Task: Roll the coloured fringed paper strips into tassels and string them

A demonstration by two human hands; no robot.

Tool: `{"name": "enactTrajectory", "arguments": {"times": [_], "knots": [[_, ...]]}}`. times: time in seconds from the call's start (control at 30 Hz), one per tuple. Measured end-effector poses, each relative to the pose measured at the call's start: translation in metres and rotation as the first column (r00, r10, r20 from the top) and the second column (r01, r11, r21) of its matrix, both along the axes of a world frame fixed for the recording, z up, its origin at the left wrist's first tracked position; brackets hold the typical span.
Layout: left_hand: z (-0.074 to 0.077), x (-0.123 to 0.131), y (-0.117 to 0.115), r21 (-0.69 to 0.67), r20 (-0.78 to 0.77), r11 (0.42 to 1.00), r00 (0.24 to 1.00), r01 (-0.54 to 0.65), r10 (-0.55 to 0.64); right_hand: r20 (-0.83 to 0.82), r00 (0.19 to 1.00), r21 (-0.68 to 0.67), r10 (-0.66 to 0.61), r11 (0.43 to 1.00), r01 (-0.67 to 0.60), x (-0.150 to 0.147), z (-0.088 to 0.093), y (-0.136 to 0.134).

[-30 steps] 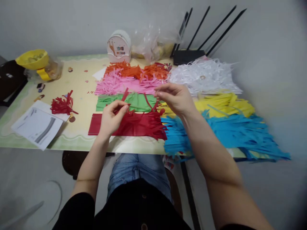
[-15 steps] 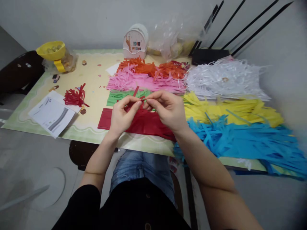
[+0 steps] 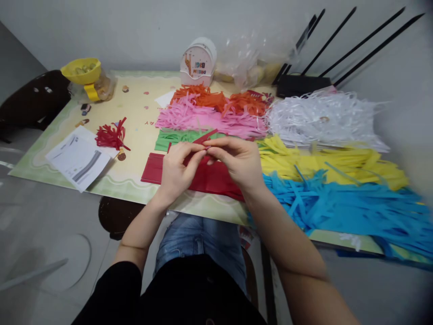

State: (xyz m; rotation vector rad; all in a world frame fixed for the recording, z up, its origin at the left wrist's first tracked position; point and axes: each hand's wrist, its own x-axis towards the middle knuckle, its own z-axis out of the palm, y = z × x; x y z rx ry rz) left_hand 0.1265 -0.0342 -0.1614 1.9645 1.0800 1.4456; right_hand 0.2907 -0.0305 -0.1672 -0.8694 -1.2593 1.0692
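My left hand [image 3: 181, 169] and my right hand [image 3: 238, 164] meet fingertip to fingertip over the middle of the table. Pinched between both is a thin red paper strip [image 3: 210, 134], its end sticking up beyond the fingers. Beneath them lies a stack of red tissue paper [image 3: 216, 178], partly covered by the hands. Just behind it are fringed green paper [image 3: 162, 139] and fringed pink paper [image 3: 206, 118]. A small bunch of red paper strips [image 3: 111, 135] lies apart on the left.
Fringed yellow [image 3: 338, 158] and blue paper [image 3: 355, 196] spread at right, the blue overhanging the front edge. White shredded-edge paper [image 3: 321, 117] lies before a black router [image 3: 301, 85]. Printed sheets [image 3: 79, 158] and a yellow bowl [image 3: 81, 72] are at left; orange fringe [image 3: 203, 97] is behind.
The red strip now slants to the right rather than pointing up, and my fingertips have drawn closer together. The whole view has shifted slightly.
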Motion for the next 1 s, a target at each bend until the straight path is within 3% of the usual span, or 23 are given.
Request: {"name": "enactTrajectory", "arguments": {"times": [0.13, 0.23, 0.4, 0.5, 0.63, 0.73, 0.87, 0.93, 1.0], "knots": [[-0.004, 0.0, -0.001, -0.163, 0.226, 0.985, 0.974, 0.057, -0.019, 0.001, 0.999, 0.046, -0.032, 0.998, 0.032, -0.005, 0.002, -0.005], [-0.005, -0.001, -0.001, -0.195, 0.266, 0.978, 0.964, 0.067, -0.013, -0.012, 0.999, 0.047, -0.041, 0.998, 0.042, -0.007, 0.0, -0.004], [-0.008, -0.009, -0.005, -0.169, 0.207, 0.982, 0.977, 0.081, -0.045, 0.0, 1.0, 0.019, 0.026, 0.999, -0.026, -0.006, -0.006, 0.0], [-0.013, -0.011, -0.007, -0.053, 0.136, 0.998, 0.991, 0.016, -0.009, 0.014, 0.998, 0.056, 0.054, 0.997, -0.055, -0.008, -0.008, -0.002], [-0.021, -0.005, -0.011, 0.135, 0.073, 0.989, 0.996, -0.065, 0.055, 0.106, 0.99, 0.142, -0.088, 0.987, 0.072, -0.011, -0.01, -0.009], [-0.022, -0.002, -0.013, 0.071, 0.141, 0.996, 0.989, -0.049, 0.039, 0.162, 0.983, 0.152, -0.085, 0.986, 0.06, -0.008, -0.009, -0.01], [-0.02, -0.007, -0.01, -0.138, 0.329, 0.986, 0.943, 0.098, -0.048, 0.277, 0.961, 0.163, -0.011, 0.986, -0.036, 0.003, -0.004, -0.006], [-0.021, -0.01, -0.006, -0.279, 0.402, 0.927, 0.907, 0.249, -0.122, 0.308, 0.951, 0.201, -0.01, 0.978, -0.055, 0.009, 0.0, -0.005], [-0.022, -0.012, -0.003, -0.387, 0.472, 0.834, 0.862, 0.393, -0.187, 0.331, 0.943, 0.233, -0.009, 0.97, -0.073, 0.013, 0.005, -0.004]]}}
